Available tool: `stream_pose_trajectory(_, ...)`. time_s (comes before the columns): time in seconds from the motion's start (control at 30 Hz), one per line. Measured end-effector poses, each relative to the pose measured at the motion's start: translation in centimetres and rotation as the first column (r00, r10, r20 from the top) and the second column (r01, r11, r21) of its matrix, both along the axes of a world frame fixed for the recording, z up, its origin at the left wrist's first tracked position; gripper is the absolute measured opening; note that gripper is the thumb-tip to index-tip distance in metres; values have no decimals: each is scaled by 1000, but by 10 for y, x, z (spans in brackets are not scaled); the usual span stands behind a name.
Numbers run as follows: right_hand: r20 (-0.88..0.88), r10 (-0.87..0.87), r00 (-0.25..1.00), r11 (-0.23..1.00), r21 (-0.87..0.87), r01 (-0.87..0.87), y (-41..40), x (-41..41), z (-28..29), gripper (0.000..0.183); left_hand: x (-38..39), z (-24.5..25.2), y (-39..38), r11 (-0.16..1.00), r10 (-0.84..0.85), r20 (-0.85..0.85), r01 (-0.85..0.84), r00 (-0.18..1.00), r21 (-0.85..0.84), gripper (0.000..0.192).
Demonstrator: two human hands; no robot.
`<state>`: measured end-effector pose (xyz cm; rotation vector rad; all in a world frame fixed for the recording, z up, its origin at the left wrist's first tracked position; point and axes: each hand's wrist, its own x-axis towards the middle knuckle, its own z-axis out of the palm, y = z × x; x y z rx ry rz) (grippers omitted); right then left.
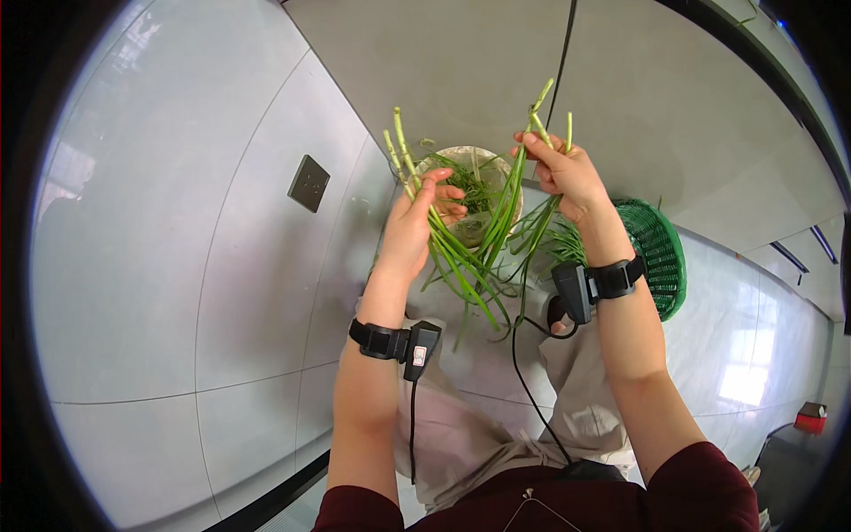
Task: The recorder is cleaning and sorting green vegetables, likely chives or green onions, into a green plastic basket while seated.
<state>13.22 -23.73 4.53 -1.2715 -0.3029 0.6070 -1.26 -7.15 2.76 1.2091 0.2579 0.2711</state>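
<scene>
My left hand (413, 223) holds several long green stalks (397, 156) with pale, jointed upper ends, pinched near the thumb. Their narrow leaves hang down towards the middle of the view. In my right hand (565, 166) is a second bunch of green stalks (510, 199), with pale ends sticking up past the fingers and leaves hanging below. Between and beyond my hands stands a round bin (473, 151) with a clear plastic liner. Green scraps (473, 189) lie inside it. My left hand partly covers the bin's left side.
A green woven basket (673, 266) stands on the floor at right, partly behind my right forearm, with greens (566, 243) beside or in it. A tiled wall (252, 279) with a dark socket (310, 183) rises at left. Cables (532, 399) run from both wrist devices.
</scene>
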Motion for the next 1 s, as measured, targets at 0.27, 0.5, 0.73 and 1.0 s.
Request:
stream_pose_trajectory(0.27, 11, -65, 998, 998, 21, 65, -22, 11, 3, 20, -11, -1, 21, 980, 141, -20, -137, 990, 146, 33)
stream_pose_trajectory(0.5, 6, -73, 997, 996, 44, 73, -25, 16, -1, 20, -14, 4, 25, 985, 138, -50, -131, 989, 116, 29)
stream_pose_trajectory(0.73, 1, -79, 997, 996, 47, 79, -24, 16, -3, 20, -16, 6, 24, 985, 149, -52, -144, 987, 91, 28)
stream_pose_trajectory(1.0, -2, -80, 997, 995, 51, 80, -23, 19, -3, 20, -15, 9, 24, 985, 154, -66, -148, 986, 83, 28)
